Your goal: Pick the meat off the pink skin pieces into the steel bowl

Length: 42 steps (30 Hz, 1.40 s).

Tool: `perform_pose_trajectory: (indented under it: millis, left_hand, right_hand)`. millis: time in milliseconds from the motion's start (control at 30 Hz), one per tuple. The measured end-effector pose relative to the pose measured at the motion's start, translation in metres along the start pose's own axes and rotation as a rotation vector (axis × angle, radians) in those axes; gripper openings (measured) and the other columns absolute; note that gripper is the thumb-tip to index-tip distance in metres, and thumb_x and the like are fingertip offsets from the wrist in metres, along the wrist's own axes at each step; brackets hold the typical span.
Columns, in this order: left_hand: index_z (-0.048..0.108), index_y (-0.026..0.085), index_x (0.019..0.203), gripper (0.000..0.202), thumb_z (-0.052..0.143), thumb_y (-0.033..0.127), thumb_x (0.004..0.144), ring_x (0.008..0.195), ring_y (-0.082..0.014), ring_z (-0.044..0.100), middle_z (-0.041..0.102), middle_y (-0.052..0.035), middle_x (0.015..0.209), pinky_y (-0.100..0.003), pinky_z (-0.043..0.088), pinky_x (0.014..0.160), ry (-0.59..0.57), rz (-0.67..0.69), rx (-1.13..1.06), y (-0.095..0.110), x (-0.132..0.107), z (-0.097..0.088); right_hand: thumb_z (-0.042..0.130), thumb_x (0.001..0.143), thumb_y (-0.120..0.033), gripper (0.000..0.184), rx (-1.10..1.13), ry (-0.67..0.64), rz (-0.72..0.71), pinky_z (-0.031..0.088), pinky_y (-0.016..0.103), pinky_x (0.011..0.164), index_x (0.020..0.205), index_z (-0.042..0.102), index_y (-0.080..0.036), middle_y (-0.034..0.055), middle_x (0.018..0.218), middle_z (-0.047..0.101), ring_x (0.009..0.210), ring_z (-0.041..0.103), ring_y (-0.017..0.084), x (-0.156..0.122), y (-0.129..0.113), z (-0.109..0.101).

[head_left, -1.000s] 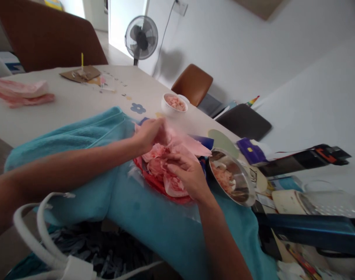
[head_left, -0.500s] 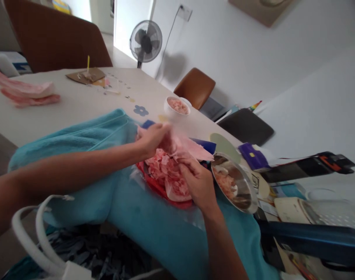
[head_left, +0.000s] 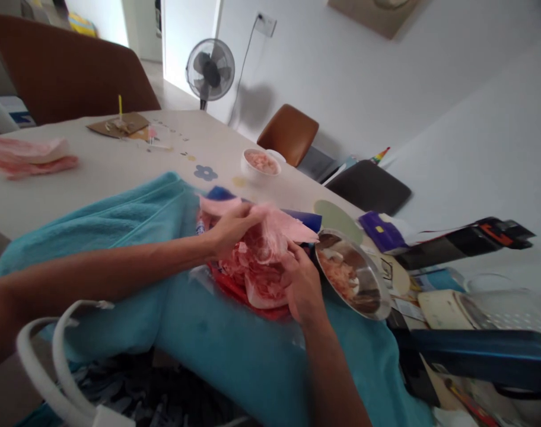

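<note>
Both hands are closed on a pink, membrane-covered piece that looks like pomelo (head_left: 274, 234). My left hand (head_left: 235, 228) grips its left side, thumb and fingers together. My right hand (head_left: 304, 283) pinches its lower right edge, the fingertips partly hidden. Beneath them lies a heap of crumpled pink membranes (head_left: 264, 287) on a red plastic bag (head_left: 235, 289). A flat pale pink strip (head_left: 299, 230) shows behind the right hand. Close by on the right, a tilted metal bowl (head_left: 375, 287) holds pale pink pulp. Farther back, a white bowl (head_left: 255, 173) holds more.
A teal towel (head_left: 235, 350) drapes over the lap and table edge. Pink peel-like pieces (head_left: 34, 159) lie on the white table (head_left: 132, 169) at left. Right of the metal bowl are a purple packet (head_left: 381, 231) and a cluttered cream container (head_left: 444, 308). A white cable (head_left: 59, 356) crosses lower left.
The view has shifted slightly, moving the background left. My hands are a little farther apart around the pink piece, and more of its membrane shows between them.
</note>
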State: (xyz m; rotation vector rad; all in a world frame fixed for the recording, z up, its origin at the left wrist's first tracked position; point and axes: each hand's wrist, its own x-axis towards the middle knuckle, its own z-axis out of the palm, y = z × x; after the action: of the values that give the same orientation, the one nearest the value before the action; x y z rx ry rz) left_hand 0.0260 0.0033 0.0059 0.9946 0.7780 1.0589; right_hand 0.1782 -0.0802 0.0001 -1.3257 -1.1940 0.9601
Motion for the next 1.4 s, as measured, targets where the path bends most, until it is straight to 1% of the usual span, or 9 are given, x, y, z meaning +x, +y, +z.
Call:
perform_pose_trajectory:
  millis: [167, 400, 533, 600, 667, 800, 1100, 1267, 1400]
  left_hand:
    - [0.057, 0.015, 0.087, 0.02, 0.067, 0.033, 0.085, 0.06, -0.0088, 0.051, 0.056, 0.0012, 0.073, -0.021, 0.038, 0.053, -0.037, -0.033, -0.012, -0.006, -0.001, -0.002]
    - [0.058, 0.014, 0.089, 0.026, 0.074, 0.03, 0.077, 0.064, -0.0106, 0.058, 0.062, -0.0017, 0.078, -0.023, 0.045, 0.057, -0.16, -0.08, -0.073, -0.001, -0.003, -0.003]
    - [0.056, 0.014, 0.081, 0.019, 0.068, 0.029, 0.076, 0.054, -0.0136, 0.06, 0.061, -0.0023, 0.067, -0.025, 0.047, 0.05, -0.237, -0.078, 0.02, 0.008, -0.003, -0.005]
    - [0.056, 0.014, 0.076, 0.014, 0.064, 0.024, 0.073, 0.053, -0.017, 0.063, 0.063, -0.0046, 0.063, -0.029, 0.051, 0.051, -0.341, -0.084, 0.031, 0.013, -0.004, -0.006]
    - [0.056, 0.014, 0.076, 0.012, 0.064, 0.019, 0.068, 0.053, -0.0184, 0.065, 0.064, -0.0058, 0.063, -0.031, 0.054, 0.053, -0.363, -0.076, 0.047, 0.015, -0.005, -0.007]
    - [0.053, 0.016, 0.093, 0.031, 0.069, 0.014, 0.067, 0.057, -0.0158, 0.065, 0.065, -0.0013, 0.07, -0.027, 0.053, 0.054, -0.247, -0.028, 0.077, 0.014, -0.007, -0.009]
    - [0.058, 0.014, 0.098, 0.031, 0.076, 0.02, 0.073, 0.074, -0.0173, 0.068, 0.067, -0.0045, 0.082, -0.031, 0.055, 0.069, -0.399, 0.028, 0.0, 0.003, -0.005, -0.008]
    - [0.053, 0.019, 0.122, 0.062, 0.079, 0.014, 0.066, 0.087, -0.019, 0.068, 0.067, -0.0078, 0.102, -0.03, 0.055, 0.073, -0.409, -0.074, -0.023, 0.003, -0.011, -0.005]
    - [0.046, 0.019, 0.13, 0.072, 0.074, 0.009, 0.064, 0.09, -0.019, 0.066, 0.065, -0.0082, 0.107, -0.027, 0.054, 0.068, -0.367, -0.074, 0.024, 0.001, -0.015, -0.003]
  right_hand:
    - [0.072, 0.077, -0.047, 0.041, 0.088, 0.004, 0.112, 0.057, 0.04, 0.085, 0.109, 0.071, -0.022, 0.0066, 0.107, 0.075, 0.099, 0.07, 0.026, -0.002, 0.002, 0.0]
    - [0.074, 0.071, -0.041, 0.039, 0.027, 0.052, 0.013, 0.058, 0.043, 0.088, 0.104, 0.07, -0.021, 0.0064, 0.102, 0.076, 0.097, 0.072, 0.026, -0.003, 0.002, -0.001]
    - [0.073, 0.066, -0.035, 0.046, -0.041, 0.074, -0.011, 0.058, 0.045, 0.088, 0.109, 0.065, -0.02, 0.0089, 0.106, 0.075, 0.1, 0.071, 0.028, -0.005, -0.005, 0.003]
    - [0.071, 0.066, -0.033, 0.05, -0.049, 0.081, -0.018, 0.059, 0.045, 0.086, 0.114, 0.06, -0.02, 0.0099, 0.106, 0.074, 0.099, 0.071, 0.028, -0.006, -0.007, 0.004]
    - [0.069, 0.068, -0.031, 0.055, -0.042, 0.044, -0.016, 0.059, 0.045, 0.084, 0.12, 0.055, -0.021, 0.0102, 0.108, 0.073, 0.097, 0.072, 0.027, -0.007, -0.008, 0.005]
    - [0.07, 0.069, -0.029, 0.059, -0.049, -0.024, -0.021, 0.058, 0.046, 0.089, 0.124, 0.051, -0.024, 0.0107, 0.119, 0.069, 0.106, 0.069, 0.027, -0.007, -0.01, 0.004]
    - [0.074, 0.069, -0.03, 0.054, -0.097, 0.143, -0.088, 0.06, 0.042, 0.084, 0.117, 0.049, -0.023, 0.0098, 0.114, 0.067, 0.097, 0.07, 0.023, -0.01, -0.005, 0.006]
    - [0.074, 0.07, -0.032, 0.052, -0.227, 0.178, -0.144, 0.06, 0.041, 0.081, 0.115, 0.05, -0.023, 0.0074, 0.105, 0.068, 0.09, 0.07, 0.021, -0.01, 0.0, 0.006]
    - [0.071, 0.066, -0.027, 0.051, -0.307, 0.172, -0.13, 0.059, 0.039, 0.077, 0.111, 0.048, -0.023, 0.0056, 0.097, 0.068, 0.085, 0.07, 0.021, -0.011, 0.0, 0.008]
